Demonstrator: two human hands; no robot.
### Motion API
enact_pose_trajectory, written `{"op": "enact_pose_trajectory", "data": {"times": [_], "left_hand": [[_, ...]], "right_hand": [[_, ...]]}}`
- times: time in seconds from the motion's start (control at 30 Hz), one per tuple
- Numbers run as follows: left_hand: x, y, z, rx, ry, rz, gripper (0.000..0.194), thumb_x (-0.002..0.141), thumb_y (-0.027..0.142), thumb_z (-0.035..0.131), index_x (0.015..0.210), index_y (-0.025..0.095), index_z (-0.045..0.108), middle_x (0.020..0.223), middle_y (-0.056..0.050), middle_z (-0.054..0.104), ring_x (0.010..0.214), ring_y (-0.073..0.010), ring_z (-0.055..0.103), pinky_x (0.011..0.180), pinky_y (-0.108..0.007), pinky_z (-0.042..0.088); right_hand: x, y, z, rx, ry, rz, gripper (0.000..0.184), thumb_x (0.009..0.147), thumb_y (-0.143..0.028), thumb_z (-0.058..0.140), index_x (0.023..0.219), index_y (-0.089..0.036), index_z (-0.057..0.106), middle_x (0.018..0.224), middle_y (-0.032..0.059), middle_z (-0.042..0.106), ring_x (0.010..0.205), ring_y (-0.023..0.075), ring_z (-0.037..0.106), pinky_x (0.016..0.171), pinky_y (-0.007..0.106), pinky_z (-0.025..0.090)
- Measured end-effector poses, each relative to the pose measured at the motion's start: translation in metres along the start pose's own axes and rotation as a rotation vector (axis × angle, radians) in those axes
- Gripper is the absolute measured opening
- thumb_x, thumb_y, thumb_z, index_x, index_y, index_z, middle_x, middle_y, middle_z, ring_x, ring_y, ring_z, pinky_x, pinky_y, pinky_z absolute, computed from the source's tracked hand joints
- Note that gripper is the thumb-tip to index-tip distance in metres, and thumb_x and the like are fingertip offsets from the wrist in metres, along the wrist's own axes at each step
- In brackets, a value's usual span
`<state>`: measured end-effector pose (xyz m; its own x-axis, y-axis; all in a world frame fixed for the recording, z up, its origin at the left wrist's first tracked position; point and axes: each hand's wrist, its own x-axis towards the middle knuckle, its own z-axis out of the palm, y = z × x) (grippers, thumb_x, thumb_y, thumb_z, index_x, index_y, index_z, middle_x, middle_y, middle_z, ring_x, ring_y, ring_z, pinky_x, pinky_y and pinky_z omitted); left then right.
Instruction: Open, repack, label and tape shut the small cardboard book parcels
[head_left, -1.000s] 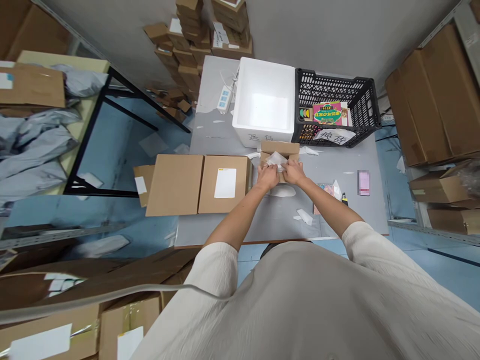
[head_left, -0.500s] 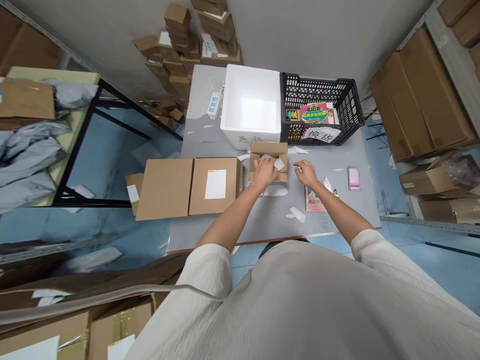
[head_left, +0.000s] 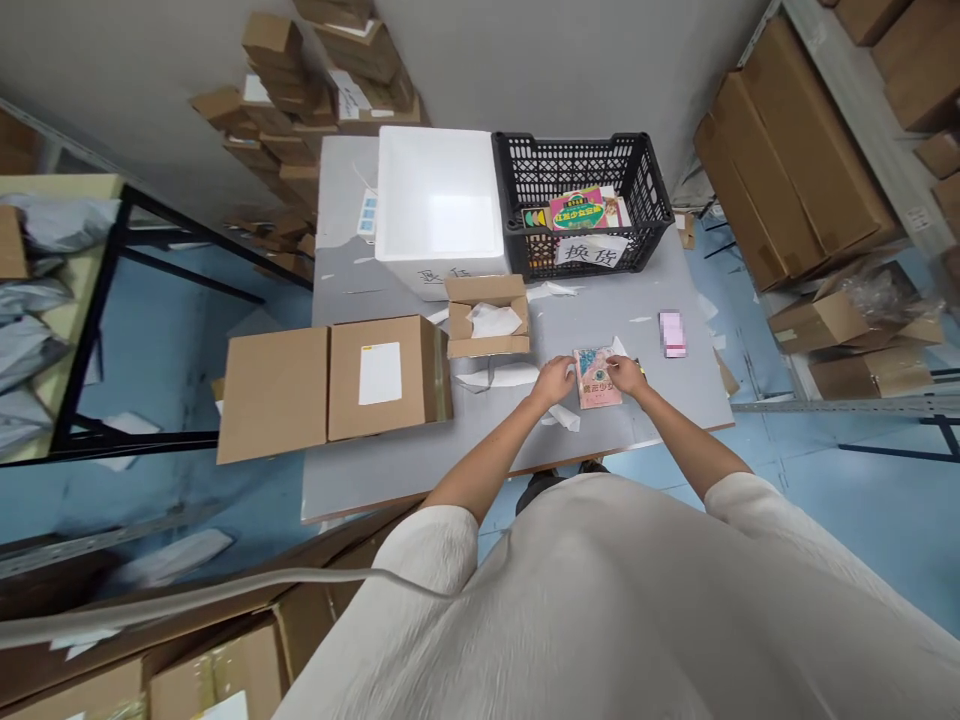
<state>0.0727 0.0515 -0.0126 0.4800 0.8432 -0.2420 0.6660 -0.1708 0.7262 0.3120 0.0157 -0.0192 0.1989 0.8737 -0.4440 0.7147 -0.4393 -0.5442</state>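
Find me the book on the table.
Head view: the book lies right of centre on the table, between the left hand and the right hand.

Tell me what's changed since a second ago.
The left hand has left the small open box and the white paper inside, moving right to the left edge of the pink book. The right hand, also at the box earlier, has moved right too and now touches the book's cover. The book, box, phone and black crate stayed put.

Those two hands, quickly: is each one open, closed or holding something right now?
Left hand: at the book's left edge; whether it grips cannot be told.
Right hand: fingers over the book's right side; grip unclear.
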Motion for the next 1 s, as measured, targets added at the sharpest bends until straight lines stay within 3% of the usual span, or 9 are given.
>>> {"op": "enact_pose_trajectory", "data": {"times": [0.2, 0.4, 0.57, 0.77, 1.0], "left_hand": [[-0.006, -0.023, 0.058, -0.181, -0.149, -0.280, 0.037, 0.090, 0.029, 0.071, 0.126, 0.023, 0.079, 0.133, -0.015, 0.082, 0.123, -0.0341, 0.076, 0.108, -0.043, 0.058], [-0.005, -0.031, 0.090, -0.262, -0.146, -0.456, 0.042, 0.086, 0.025, 0.076, 0.127, 0.020, 0.075, 0.133, -0.016, 0.081, 0.123, -0.0331, 0.076, 0.103, -0.037, 0.056], [-0.001, -0.037, 0.103, -0.384, -0.052, -0.595, 0.054, 0.085, 0.025, 0.081, 0.137, 0.019, 0.067, 0.117, -0.012, 0.082, 0.107, -0.0287, 0.078, 0.093, -0.035, 0.056], [-0.004, -0.042, 0.113, -0.537, 0.021, -0.647, 0.037, 0.081, 0.032, 0.089, 0.110, 0.021, 0.069, 0.086, -0.002, 0.075, 0.088, -0.0225, 0.073, 0.086, -0.033, 0.056], [-0.010, -0.034, 0.103, -0.609, 0.086, -0.614, 0.031, 0.078, 0.012, 0.080, 0.099, 0.024, 0.060, 0.080, 0.002, 0.068, 0.084, -0.0215, 0.070, 0.085, -0.033, 0.056]], "right_hand": [[-0.011, 0.045, 0.025, 0.097, -0.108, 0.136, 0.046, 0.093, -0.023, 0.069, 0.137, -0.018, 0.081, 0.150, 0.0163, 0.076, 0.144, 0.0359, 0.069, 0.124, 0.045, 0.051], [-0.010, 0.069, 0.040, 0.156, -0.166, 0.152, 0.052, 0.093, -0.028, 0.070, 0.144, -0.022, 0.078, 0.155, 0.0128, 0.074, 0.148, 0.0348, 0.067, 0.126, 0.046, 0.051], [-0.006, 0.077, 0.048, 0.289, -0.163, 0.155, 0.048, 0.091, -0.035, 0.074, 0.138, -0.026, 0.081, 0.147, 0.0096, 0.078, 0.142, 0.0333, 0.071, 0.125, 0.049, 0.052], [-0.007, 0.081, 0.051, 0.435, -0.145, 0.206, 0.041, 0.087, -0.032, 0.080, 0.126, -0.020, 0.084, 0.141, 0.0133, 0.080, 0.136, 0.0324, 0.073, 0.123, 0.047, 0.054], [-0.008, 0.074, 0.054, 0.530, -0.118, 0.255, 0.032, 0.081, -0.031, 0.084, 0.111, -0.020, 0.083, 0.108, 0.0078, 0.086, 0.104, 0.0264, 0.079, 0.103, 0.044, 0.065]]}}
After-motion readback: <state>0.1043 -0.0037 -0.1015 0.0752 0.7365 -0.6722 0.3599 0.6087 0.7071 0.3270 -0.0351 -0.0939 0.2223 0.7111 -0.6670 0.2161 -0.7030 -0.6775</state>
